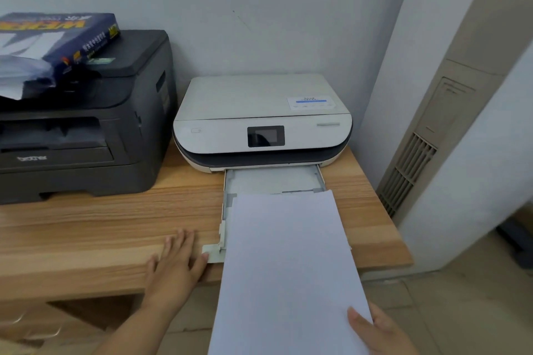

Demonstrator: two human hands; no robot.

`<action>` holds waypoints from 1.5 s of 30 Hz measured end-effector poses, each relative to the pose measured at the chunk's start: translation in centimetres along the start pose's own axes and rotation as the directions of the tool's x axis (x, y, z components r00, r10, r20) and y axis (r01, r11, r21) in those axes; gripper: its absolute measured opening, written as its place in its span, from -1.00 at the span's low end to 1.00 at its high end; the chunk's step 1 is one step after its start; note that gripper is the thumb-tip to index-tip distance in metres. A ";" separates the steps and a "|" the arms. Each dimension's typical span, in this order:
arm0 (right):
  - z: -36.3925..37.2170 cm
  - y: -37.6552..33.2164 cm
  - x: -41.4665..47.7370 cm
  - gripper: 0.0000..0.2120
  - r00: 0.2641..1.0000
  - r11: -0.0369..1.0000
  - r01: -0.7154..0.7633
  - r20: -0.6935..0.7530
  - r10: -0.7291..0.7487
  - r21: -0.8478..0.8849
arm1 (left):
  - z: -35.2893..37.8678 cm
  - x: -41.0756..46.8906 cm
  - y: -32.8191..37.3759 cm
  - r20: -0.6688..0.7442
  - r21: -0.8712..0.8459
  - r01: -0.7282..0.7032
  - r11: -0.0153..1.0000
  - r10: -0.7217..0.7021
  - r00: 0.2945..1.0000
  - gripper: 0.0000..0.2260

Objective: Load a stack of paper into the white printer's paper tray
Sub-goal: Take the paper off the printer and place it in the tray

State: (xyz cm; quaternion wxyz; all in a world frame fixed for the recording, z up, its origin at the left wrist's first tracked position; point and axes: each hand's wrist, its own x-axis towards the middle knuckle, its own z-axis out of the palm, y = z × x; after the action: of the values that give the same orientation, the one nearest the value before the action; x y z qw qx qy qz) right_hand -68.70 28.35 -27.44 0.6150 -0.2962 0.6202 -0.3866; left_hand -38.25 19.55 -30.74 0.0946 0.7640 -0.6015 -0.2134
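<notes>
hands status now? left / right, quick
Left hand: open, flat on the desk, fingertips touching the paper tray corner.
Right hand: closed on the near end of the paper stack.

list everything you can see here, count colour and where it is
white printer: one, white with dark trim, back of the table by the wall
paper tray: one, pale grey, pulled out in front of the white printer
stack of paper: one, white, front end over the tray
black printer: one, black, left on the table
paper ream: one, dark blue wrapper, opened, on top of the black printer
table: one, light wood
vent panel: one, beige, right wall
left hand: flat on the table, fingers at the tray corner
right hand: holds the paper's near corner
</notes>
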 end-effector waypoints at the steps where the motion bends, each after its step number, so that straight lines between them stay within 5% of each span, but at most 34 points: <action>1: 0.2 -0.1 0.1 -0.83 1.000 0.999 -0.023 0.022 0.022 0.043 | 0.0 0.0 0.0 -0.001 0.004 0.000 1.000 0.000 1.000 -0.46; 29: 0.1 -5.4 2.3 -0.84 0.927 0.857 -0.367 0.062 0.371 0.362 | 0.0 -0.1 0.0 -0.022 0.016 0.001 1.000 -0.001 1.000 -0.47; 39: 0.3 -6.8 3.5 -0.84 0.931 0.849 -0.351 0.045 0.363 0.396 | -0.1 -0.2 0.1 -0.028 0.022 0.000 1.000 0.001 1.000 -0.47; 45: 1.1 -5.7 3.8 -0.91 0.974 0.946 -0.221 0.001 0.227 0.236 | 0.0 -0.2 -0.1 -0.027 0.009 0.000 1.000 0.001 1.000 -0.48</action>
State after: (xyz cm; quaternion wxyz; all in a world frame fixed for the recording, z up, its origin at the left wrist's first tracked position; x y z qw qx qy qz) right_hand -68.51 22.06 -24.63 0.6773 -0.1442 0.6079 -0.3885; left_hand -38.21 19.76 -30.73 0.0993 0.7671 -0.6013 -0.2003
